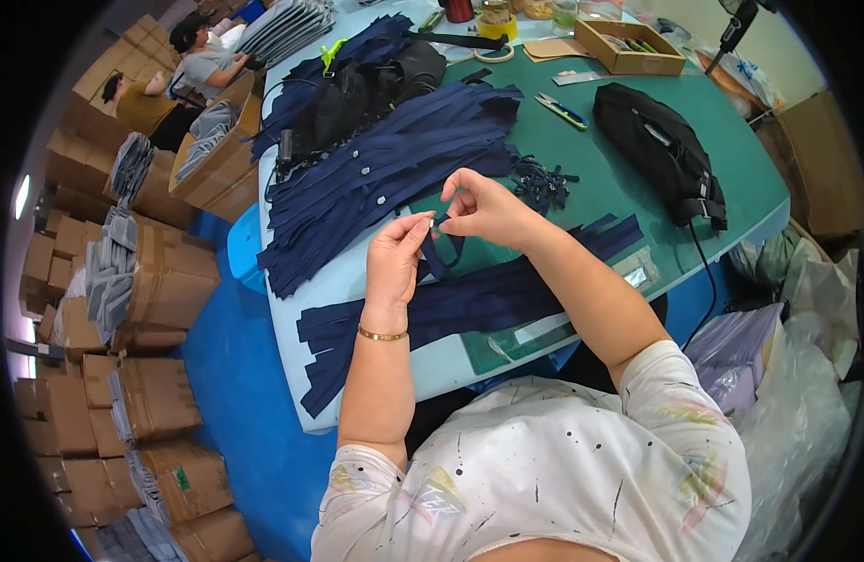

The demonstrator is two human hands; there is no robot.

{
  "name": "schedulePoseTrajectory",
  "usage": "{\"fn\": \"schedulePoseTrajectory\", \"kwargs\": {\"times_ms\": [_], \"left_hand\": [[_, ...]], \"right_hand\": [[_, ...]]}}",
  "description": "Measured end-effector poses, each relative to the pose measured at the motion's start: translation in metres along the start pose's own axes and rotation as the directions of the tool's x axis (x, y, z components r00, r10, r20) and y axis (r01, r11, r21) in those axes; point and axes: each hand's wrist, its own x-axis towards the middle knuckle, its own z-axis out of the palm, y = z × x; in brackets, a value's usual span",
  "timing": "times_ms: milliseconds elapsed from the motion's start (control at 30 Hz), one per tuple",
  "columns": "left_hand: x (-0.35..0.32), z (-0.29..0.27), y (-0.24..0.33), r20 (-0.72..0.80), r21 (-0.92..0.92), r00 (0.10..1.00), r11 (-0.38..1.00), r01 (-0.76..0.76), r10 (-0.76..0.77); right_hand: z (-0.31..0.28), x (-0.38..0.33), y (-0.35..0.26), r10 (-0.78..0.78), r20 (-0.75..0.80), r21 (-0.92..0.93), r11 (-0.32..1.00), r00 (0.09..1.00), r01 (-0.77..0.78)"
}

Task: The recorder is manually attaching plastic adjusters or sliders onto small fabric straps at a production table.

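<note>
Close together above the table, both my hands are pinched shut. My left hand (394,255) grips a small silvery piece (432,223), probably a zipper slider, between thumb and fingertips. My right hand (484,212) pinches the end of a navy zipper tape (448,264), which loops down below the fingers. Under my forearms lies a row of navy zipper tapes (441,311). Beyond my hands spreads a larger pile of the same tapes (394,150). A small heap of dark zipper sliders (544,185) sits just past my right hand.
Farther right are scissors (561,110) and a black bag (659,155) with a cord hanging off the table edge. A cardboard tray (629,49) and tape rolls (494,53) stand at the back. Cartons (170,272) line the left; two people sit far left.
</note>
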Motion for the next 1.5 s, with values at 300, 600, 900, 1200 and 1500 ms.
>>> {"fn": "schedulePoseTrajectory", "kwargs": {"times_ms": [300,600,900,1200,1500], "left_hand": [[-0.003,0.007,0.002,0.034,0.194,0.995,0.976,-0.102,0.097],[-0.005,0.01,0.005,0.032,0.348,0.983,0.919,-0.183,0.183],[-0.011,0.022,0.012,-0.059,0.172,0.988,0.976,-0.134,0.146],[-0.013,0.017,0.008,0.013,0.16,0.994,0.981,-0.112,0.111],[-0.018,0.02,0.003,-0.035,0.394,0.999,0.919,-0.021,0.038]], "right_hand": [[-0.001,-0.002,-0.002,-0.011,-0.032,-0.128,0.992,0.999,0.007],[0.001,0.0,0.001,-0.027,-0.06,-0.105,0.994,0.998,0.021],[0.002,0.001,-0.002,-0.061,-0.009,-0.017,0.998,0.998,0.061],[0.003,0.0,-0.008,-0.037,-0.004,0.118,0.992,0.999,0.038],[0.0,0.0,-0.005,-0.049,-0.027,0.037,0.998,0.998,0.05]]}}
